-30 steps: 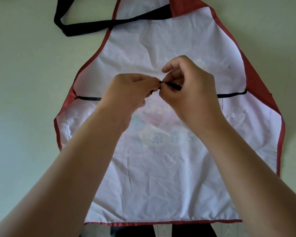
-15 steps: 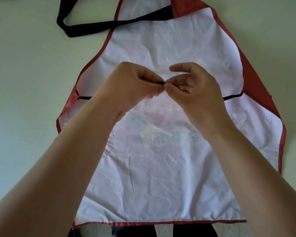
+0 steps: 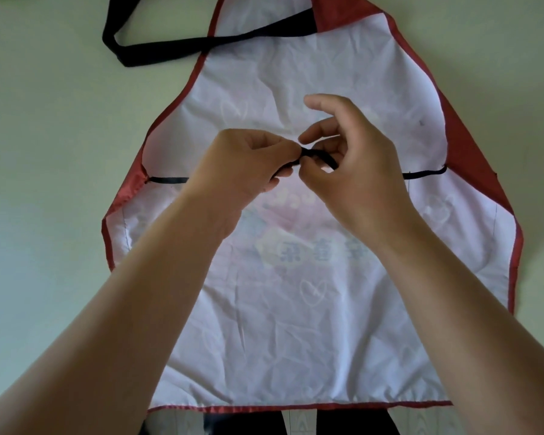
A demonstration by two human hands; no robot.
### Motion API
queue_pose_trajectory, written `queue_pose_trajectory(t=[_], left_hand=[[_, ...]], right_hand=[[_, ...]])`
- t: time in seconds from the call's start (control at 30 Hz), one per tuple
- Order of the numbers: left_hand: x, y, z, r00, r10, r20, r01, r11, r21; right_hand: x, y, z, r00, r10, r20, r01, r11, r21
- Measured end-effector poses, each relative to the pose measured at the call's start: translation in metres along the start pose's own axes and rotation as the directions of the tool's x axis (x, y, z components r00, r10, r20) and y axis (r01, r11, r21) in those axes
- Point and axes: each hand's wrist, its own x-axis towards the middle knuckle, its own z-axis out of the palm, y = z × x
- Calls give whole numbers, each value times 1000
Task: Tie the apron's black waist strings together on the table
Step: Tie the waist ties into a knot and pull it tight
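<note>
Two bare forearms reach in from the near edge over the apron (image 3: pixel 264 340), which lies flat, white inner side up, on the pale tabletop (image 3: pixel 44 183); a faint mirrored print and heart shapes show through the cloth, and a red hem runs along its near edge and sides. At the apron's middle the two hands meet. The left hand (image 3: pixel 242 166) is curled closed, thumb and forefinger pinching the strings (image 3: pixel 319 157) where they join. The right hand (image 3: pixel 355 171) pinches the same spot with thumb and middle fingers, a black loop of string running across its palm side, while its forefinger sticks up free. From under each hand a thin black string runs out taut to the apron's waist corners, left and right. Farther off, the wide black neck strap (image 3: pixel 157 51) lies looped across the bib's top and onto the tabletop.
</note>
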Motion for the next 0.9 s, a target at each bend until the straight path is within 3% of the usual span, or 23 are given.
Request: queue_pose_trajectory(t=[0.13,0.4,0.6,0.77,0.9], left_hand=[[4,0,-9,972,-128,197,134,991,-16],[9,11,-31,871,-105,480,-111,909,401],[11,11,-31,798,-150,584,-45,951,307],[16,-1,-28,773,-219,596,76,964,256],[13,0,-26,772,-195,606,51,968,246]], right_hand=[[0,3,-4,999,21,40,-21,1000,0],[-3,7,-13,967,87,238,-118,986,120],[-8,10,-16,941,139,309,-237,922,306],[-12,3,-17,933,87,350,-171,961,217],[-10,0,-16,938,41,345,-128,964,235]])
